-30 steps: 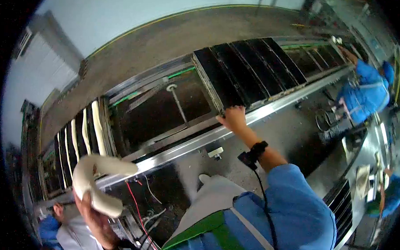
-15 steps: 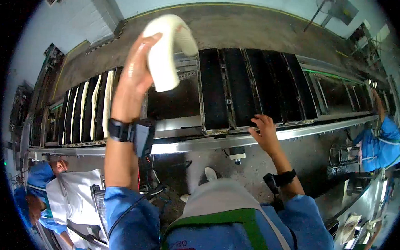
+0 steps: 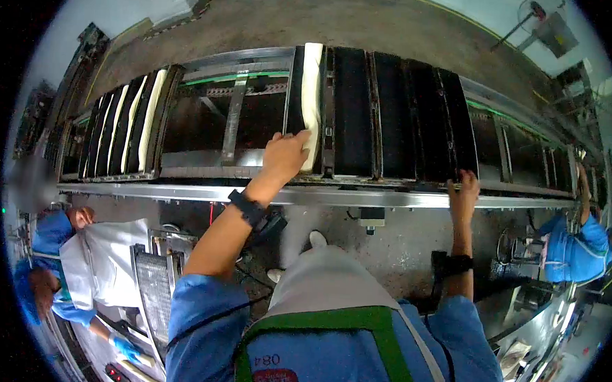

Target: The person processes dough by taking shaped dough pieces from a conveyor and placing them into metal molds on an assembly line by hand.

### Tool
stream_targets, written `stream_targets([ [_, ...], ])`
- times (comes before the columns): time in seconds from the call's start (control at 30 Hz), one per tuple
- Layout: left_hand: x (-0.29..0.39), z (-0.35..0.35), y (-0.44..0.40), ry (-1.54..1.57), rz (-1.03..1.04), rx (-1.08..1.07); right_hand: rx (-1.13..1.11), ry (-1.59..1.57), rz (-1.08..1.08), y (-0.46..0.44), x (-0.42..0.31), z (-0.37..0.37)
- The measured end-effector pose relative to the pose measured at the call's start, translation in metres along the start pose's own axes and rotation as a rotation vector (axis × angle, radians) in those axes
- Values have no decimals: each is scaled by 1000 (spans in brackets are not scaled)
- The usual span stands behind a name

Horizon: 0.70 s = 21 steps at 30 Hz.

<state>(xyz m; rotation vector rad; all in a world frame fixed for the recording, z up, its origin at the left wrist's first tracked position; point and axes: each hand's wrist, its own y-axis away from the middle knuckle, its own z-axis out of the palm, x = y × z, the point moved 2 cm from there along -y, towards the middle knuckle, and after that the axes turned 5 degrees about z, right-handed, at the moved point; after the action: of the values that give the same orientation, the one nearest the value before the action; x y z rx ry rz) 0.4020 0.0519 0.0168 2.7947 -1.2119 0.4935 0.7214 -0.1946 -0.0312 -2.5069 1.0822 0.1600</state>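
Note:
A long, soft, cream-coloured strip [image 3: 312, 82] lies lengthwise in the leftmost black slot of a framed tray [image 3: 350, 111]. My left hand [image 3: 285, 157] rests at the near part of this strip, its fingers laid on the surface and slightly bent. The strip bulges a little beside the fingertips. At the tray's near right corner is my right hand [image 3: 464, 191], fingers apart and touching the edge. The tray's other black slots hold no strip.
Farther left, another tray [image 3: 157, 116] holds several cream strips. Both trays sit on a conveyor with a metal front rail [image 3: 374, 199]. Co-workers in blue are at the lower left [image 3: 51, 241] and right [image 3: 577, 247]. A wire-mesh rack [image 3: 153, 280] stands near my left side.
The cream strip, held up folded over my left hand before, now lies straight in the leftmost slot. My left hand came down onto it. My right hand moved right along the tray's front edge.

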Motion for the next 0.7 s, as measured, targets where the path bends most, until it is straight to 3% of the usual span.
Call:
stream_targets([
  [0.1,-11,25,-11,-218,14,48,-47,131,216,-16,20,0],
  [0.13,-13,34,-12,-191,-43,-2,-46,129,207,-20,31,4],
  [0.2,-8,26,-5,-116,-178,-133,-236,-198,146,-23,45,21],
  [0.3,-26,21,1,-187,-290,-264,-98,-90,48,-15,29,25],
  [0.47,-52,15,24,-101,-447,-299,-241,-443,38,-11,23,35],
  [0.57,-79,24,37,-102,-521,-276,-168,-441,24,-9,-21,7],
  [0.63,-100,20,58,-163,-437,-85,-167,-436,-82,-1,-45,1],
  [0.7,-95,-9,84,-202,-364,103,-497,-332,124,12,-85,-18],
])
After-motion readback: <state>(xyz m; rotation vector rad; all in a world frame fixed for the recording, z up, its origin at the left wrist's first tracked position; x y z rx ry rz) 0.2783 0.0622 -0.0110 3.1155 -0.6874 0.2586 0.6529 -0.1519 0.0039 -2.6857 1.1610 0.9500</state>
